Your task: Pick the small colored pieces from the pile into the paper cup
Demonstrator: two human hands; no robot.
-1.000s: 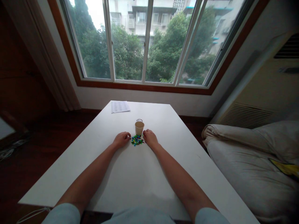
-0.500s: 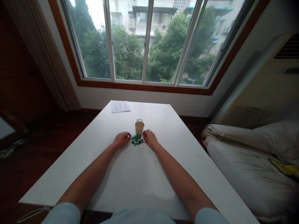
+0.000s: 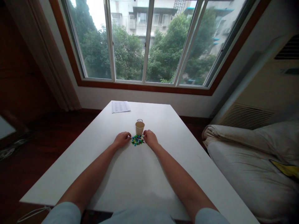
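A small heap of coloured beads (image 3: 137, 140), mostly blue and green, lies on the white table (image 3: 130, 177). Just behind the heap stands a tan paper cup (image 3: 140, 127), upright. My left hand (image 3: 121, 139) rests on the table at the left edge of the beads, fingers curled under. My right hand (image 3: 150, 138) rests at the right edge of the beads, close to the cup, fingers also curled. Whether either hand pinches a bead is hidden.
A printed sheet of paper (image 3: 120, 106) lies at the table's far left corner. A small clear object (image 3: 139, 120) sits behind the cup. A bed with pale bedding (image 3: 252, 161) stands to the right. A large window (image 3: 149, 40) fills the far wall.
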